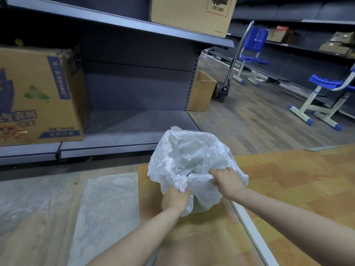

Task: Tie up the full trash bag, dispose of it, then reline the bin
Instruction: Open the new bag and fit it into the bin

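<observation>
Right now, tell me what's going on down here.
A person is working a white plastic bag over a bin on the floor. The left hand grips the near edge of the plastic low down, and the right hand pinches the rim on the right. The bag's mouth is open, not tied.

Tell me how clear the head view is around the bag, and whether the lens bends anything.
Head view: the white bag and both hands, left hand and right hand, are evenly lit and sharp enough; the shelf edges bow from wide-angle distortion; the upper left corner is dark; the chairs at the far right look soft.
</observation>
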